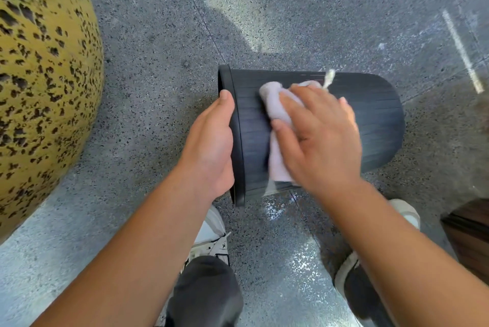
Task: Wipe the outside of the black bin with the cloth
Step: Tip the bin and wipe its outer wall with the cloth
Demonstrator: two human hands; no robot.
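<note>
The black bin [375,114] lies on its side on the speckled floor, its ribbed wall facing up and its rim pointing left. My left hand [211,146] grips that rim, thumb over the top edge. A pale crumpled cloth [275,112] lies on the bin's wall near the rim. My right hand [320,138] presses flat on the cloth, fingers spread, covering most of it. A frayed end of the cloth sticks up behind my fingers.
A large yellow planter [39,83] with dark speckles fills the left side. My two shoes [211,234] stand below the bin. A dark wooden piece of furniture [468,231] edges in at the lower right. White marks streak the floor at the upper right.
</note>
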